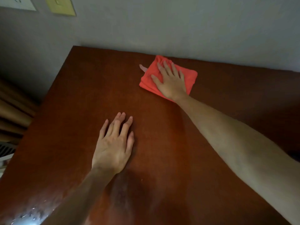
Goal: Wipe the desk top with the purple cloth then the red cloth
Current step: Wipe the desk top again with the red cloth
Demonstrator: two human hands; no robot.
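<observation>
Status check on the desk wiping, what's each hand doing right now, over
Right hand flat, pressing red cloth at desk's far edge. Left hand flat on bare desk top. Purple cloth not in view. Nothing in the way.

Red cloth (168, 75): folded into a rough square, lying flat on the desk top (81, 98) near its far edge, close to the wall. Desk top: dark reddish-brown wood, glossy. Purple cloth not seen
</observation>
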